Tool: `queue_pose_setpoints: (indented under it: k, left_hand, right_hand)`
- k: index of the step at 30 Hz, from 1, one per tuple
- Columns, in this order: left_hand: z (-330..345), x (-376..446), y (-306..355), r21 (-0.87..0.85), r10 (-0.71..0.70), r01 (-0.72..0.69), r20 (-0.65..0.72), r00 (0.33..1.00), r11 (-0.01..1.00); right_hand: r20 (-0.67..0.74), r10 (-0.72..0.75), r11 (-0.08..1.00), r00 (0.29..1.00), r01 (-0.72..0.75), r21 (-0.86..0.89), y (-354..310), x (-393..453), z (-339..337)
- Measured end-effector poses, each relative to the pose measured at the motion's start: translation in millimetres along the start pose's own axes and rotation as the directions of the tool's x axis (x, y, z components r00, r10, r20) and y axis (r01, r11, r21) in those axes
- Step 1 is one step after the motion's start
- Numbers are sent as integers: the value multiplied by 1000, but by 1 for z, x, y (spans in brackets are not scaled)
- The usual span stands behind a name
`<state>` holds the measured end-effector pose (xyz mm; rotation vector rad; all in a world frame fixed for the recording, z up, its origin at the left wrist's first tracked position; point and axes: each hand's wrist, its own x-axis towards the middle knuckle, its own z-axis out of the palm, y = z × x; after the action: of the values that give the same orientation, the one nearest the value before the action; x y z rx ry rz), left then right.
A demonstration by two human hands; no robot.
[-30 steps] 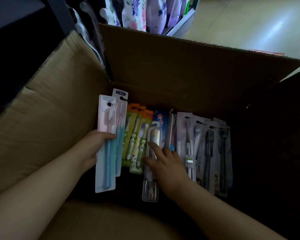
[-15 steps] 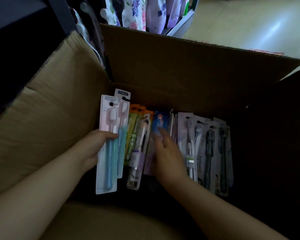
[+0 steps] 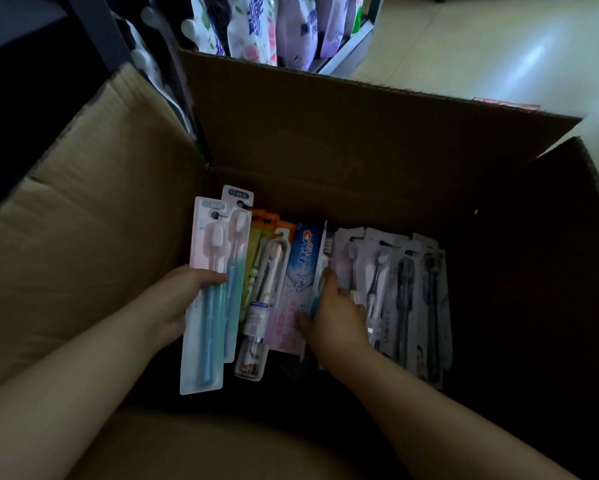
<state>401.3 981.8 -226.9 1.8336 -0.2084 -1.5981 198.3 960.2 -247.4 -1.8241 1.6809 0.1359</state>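
"Crest" is showing on the toothpaste box (image 3: 303,258) standing mid-carton (image 3: 325,150). The left hand (image 3: 182,299) is gripping a pink brush pack (image 3: 204,341) at the left; the right hand (image 3: 337,317) is pinching a slim brush (image 3: 323,259) just right of the box.

A single camera sits on the person's head and looks forward and steeply down into an open cardboard box (image 3: 325,133), near enough that the box spans almost the whole frame. Both forearms enter from the bottom edge. The left hand (image 3: 183,299), with its toothbrush pack (image 3: 204,323), lies left of centre, and the right hand (image 3: 336,313) lies at centre. The wide lens bows the box flaps outward at the left and right edges. Beyond the far flap, a shelf (image 3: 273,26) shows at upper centre and pale floor (image 3: 498,46) at upper right.
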Motion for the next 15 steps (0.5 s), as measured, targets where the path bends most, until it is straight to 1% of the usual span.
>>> queue_pose_setpoints:
  k: [2,3,4,5,7,8,10,11,15]
  left_hand:
    - [0,0,1,-9,10,-10,1,1000,1000]
    - [0,0,1,-12,16,-16,0,1000,1000]
    - [0,0,1,-13,20,-20,-3,1000,1000]
    - [-1,0,1,-15,22,-22,-8,1000,1000]
    - [-4,-1,0,-19,25,-25,-16,1000,1000]
    - [-4,-1,0,-20,25,-25,-18,1000,999]
    - [-4,0,0,-20,22,-22,-21,1000,1000]
    - [-3,-1,0,-21,22,-22,-20,1000,1000]
    - [0,-1,3,-25,21,-21,1,1000,999]
  right_hand:
    - [46,27,999,999,-26,-29,-1,2,0]
    - [55,41,999,998,-40,-23,-1,2,0]
    - [41,65,998,997,-65,21,0,3,-1]
    - [20,105,988,994,-106,114,2,2,-4]
    - [-21,190,930,982,-173,325,5,-1,-11]
    - [-45,196,910,980,-165,382,7,-2,-14]
    - [-86,138,917,987,-94,389,8,-5,-16]
    - [-81,103,923,991,-65,380,5,-7,-16]
    - [35,-4,939,999,-8,343,-15,-1,-6]
